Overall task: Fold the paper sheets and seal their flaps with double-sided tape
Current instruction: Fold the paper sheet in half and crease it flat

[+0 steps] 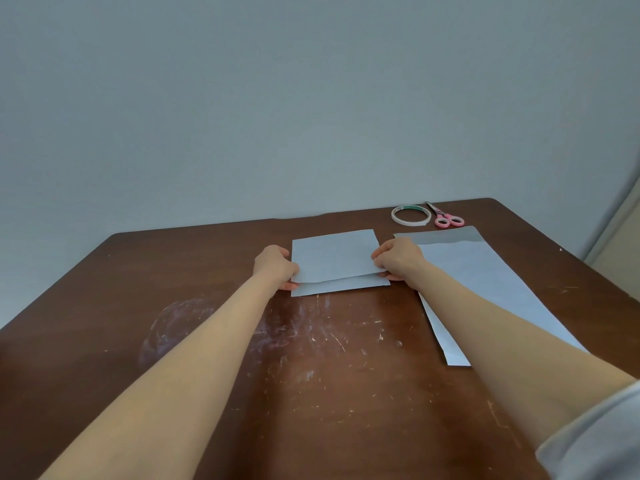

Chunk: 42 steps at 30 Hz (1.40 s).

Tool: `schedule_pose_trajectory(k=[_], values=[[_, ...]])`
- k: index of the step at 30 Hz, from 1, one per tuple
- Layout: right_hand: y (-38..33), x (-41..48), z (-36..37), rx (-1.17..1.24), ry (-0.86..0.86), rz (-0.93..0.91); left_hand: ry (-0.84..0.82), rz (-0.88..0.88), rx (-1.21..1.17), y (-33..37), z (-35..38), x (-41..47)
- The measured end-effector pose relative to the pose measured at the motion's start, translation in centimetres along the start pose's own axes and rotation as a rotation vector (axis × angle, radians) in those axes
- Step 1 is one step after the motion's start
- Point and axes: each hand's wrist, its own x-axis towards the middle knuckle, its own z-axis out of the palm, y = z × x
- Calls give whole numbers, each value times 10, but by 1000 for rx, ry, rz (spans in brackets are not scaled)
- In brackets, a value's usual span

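A white paper sheet lies folded over on the brown table, its upper layer stopping short of the near edge of the lower layer. My left hand pinches the sheet's left edge near the front corner. My right hand pinches the right edge, fingers curled over the upper layer. A roll of double-sided tape lies flat at the back right, apart from both hands.
Pink-handled scissors lie just right of the tape roll. A stack of flat white sheets lies to the right, partly under my right forearm. The wall stands just behind the table's far edge; the tabletop is scratched in the middle.
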Motion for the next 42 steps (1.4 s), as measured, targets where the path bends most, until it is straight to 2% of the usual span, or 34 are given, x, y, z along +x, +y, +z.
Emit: schedule_pose_trajectory(k=[12,17,19,22,26,28,37,42], values=[[-3,-3,-5,-81,-82,69,-61,5,153,4,-2,-6],[-7,-1,-7,-216,-155,62,-61,37,254,10,-1,5],[-7,8,-9,-254,-89,10,-77,46,326,15,-1,12],[-10,25,-10,-225,57,-99,-198,4,432,26,1,19],[-23,47,-5,-167,91,-83,-343,-58,479,39,-3,34],[-28,55,-2,-172,98,-72,-316,-40,452,46,-8,42],[-24,77,5,-67,90,2,65,48,120,34,12,83],[-26,84,9,46,140,10,68,-4,-93,27,19,95]])
